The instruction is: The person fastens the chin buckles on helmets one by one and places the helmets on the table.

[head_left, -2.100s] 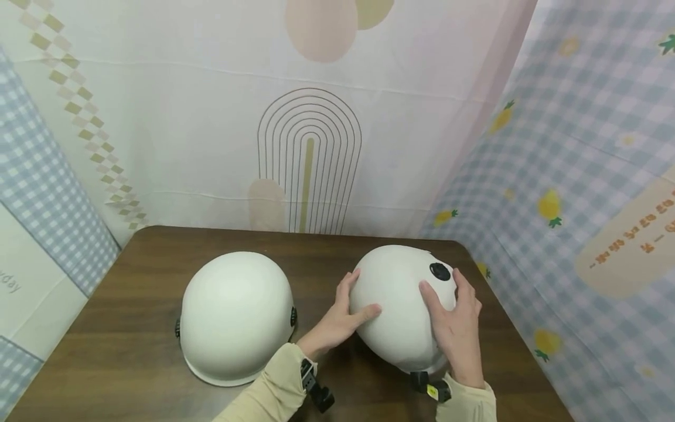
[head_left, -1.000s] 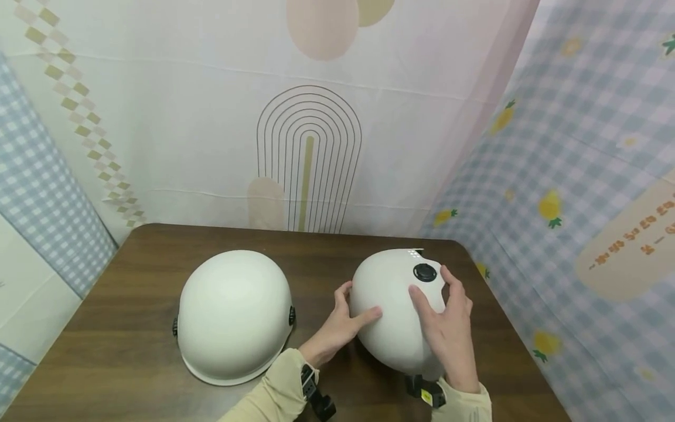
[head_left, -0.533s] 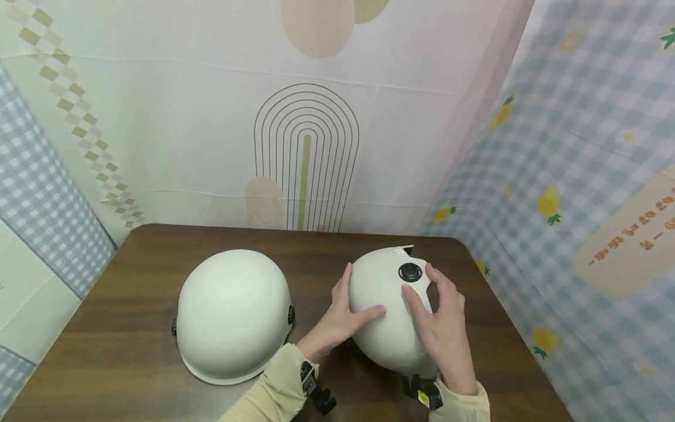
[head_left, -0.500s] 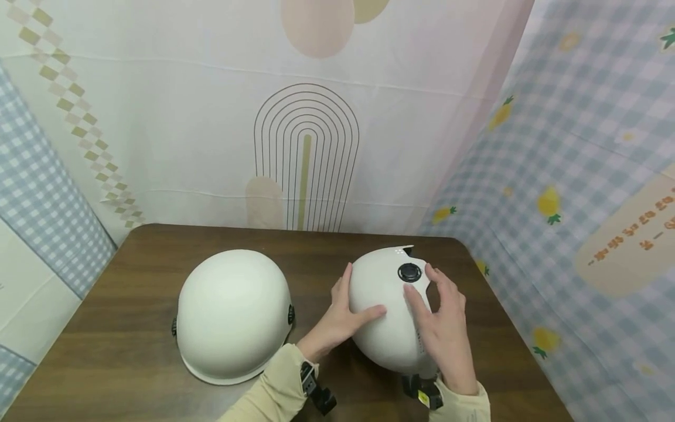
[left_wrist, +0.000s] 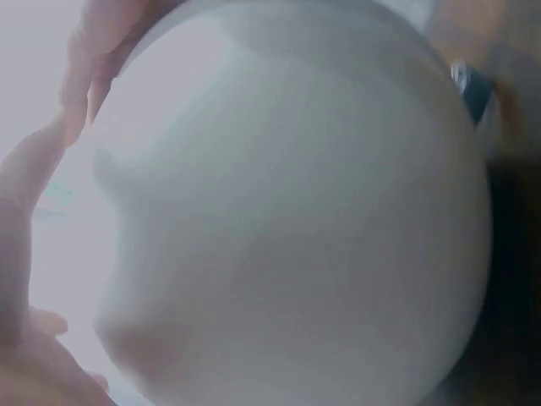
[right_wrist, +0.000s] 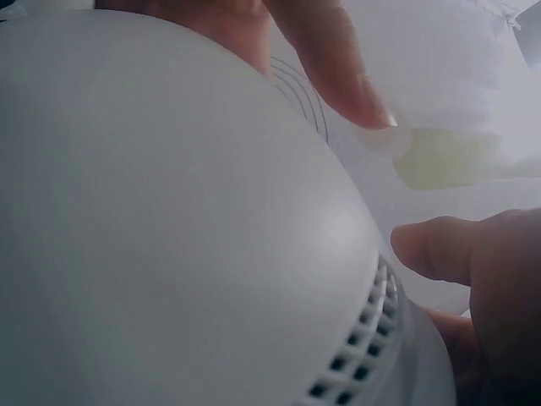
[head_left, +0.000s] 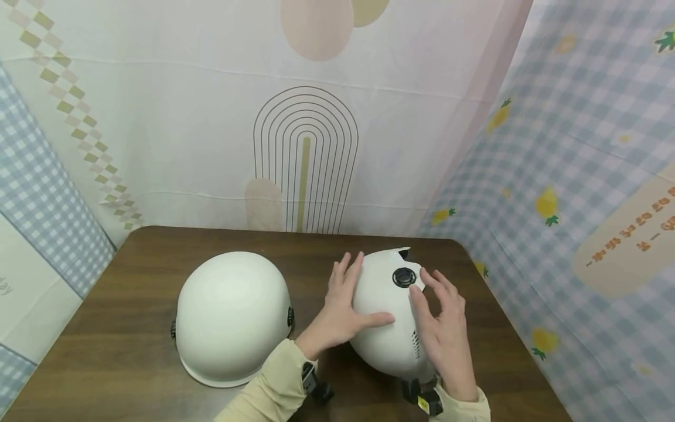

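The white, rounded hard-shell helmet [head_left: 382, 351] with a black disc [head_left: 404, 278] sits at four o'clock; its handling looks unfinished, letting go remaining. The left hand [head_left: 341, 310] touches it with fingers outstretched; the right hand [head_left: 443, 331] pinches its edge. Another white domed helmet [head_left: 234, 313] rests untouched at eight o'clock on the dark-brown desk [head_left: 105, 328], patterned cloth [head_left: 211, 129] at twelve.

White helmet [head_left: 232, 316], black side knobs [head_left: 290, 317], toward tabletop [head_left: 105, 351] left edge; printed cloth [head_left: 411, 146] behind far edge, blue gingham cloth [head_left: 559, 129] past right edge.

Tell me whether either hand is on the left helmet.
No, the left hand and right hand are both at the right helmet.
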Tool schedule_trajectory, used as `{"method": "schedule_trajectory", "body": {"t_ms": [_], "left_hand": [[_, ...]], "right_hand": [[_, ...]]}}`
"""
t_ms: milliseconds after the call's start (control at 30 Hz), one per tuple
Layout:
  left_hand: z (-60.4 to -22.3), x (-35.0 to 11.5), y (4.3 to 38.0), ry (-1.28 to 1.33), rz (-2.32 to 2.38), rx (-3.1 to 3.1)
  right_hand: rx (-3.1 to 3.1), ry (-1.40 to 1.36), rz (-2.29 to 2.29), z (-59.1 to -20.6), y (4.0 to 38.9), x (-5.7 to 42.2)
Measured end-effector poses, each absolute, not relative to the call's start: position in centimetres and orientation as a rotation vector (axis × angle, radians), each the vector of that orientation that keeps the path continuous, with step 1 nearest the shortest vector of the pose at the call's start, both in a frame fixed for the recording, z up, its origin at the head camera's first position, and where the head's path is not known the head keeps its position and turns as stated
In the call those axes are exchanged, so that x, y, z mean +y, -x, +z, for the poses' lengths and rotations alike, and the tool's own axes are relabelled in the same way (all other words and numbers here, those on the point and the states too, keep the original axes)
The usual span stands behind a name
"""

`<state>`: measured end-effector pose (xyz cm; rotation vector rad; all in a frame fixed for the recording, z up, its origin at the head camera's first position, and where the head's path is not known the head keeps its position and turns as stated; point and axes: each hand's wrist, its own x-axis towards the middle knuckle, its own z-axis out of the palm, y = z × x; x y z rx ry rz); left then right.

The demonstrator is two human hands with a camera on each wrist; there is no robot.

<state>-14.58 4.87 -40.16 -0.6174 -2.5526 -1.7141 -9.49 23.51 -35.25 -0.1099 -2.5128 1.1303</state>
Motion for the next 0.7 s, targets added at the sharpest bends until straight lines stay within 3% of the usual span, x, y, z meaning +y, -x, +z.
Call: {"method": "schedule_trajectory", "body": {"t_ms": [300,533,700], "left_hand": [[-38.7,5.8,15.4,0.891,-1.151,-2.617],[-38.8,5.7,15.7,0.898,-1.21,-2.683],[-38.9,5.4,15.6,0.876,-1.347,-2.674]], "right_hand": [[-2.517,0.12,1.121,-35.2,9.5,23.2],[-2.488,0.097,1.233,-35.7,9.9,23.4],[-2.546,0.22,1.448,-38.3,10.8,25.9]]}}
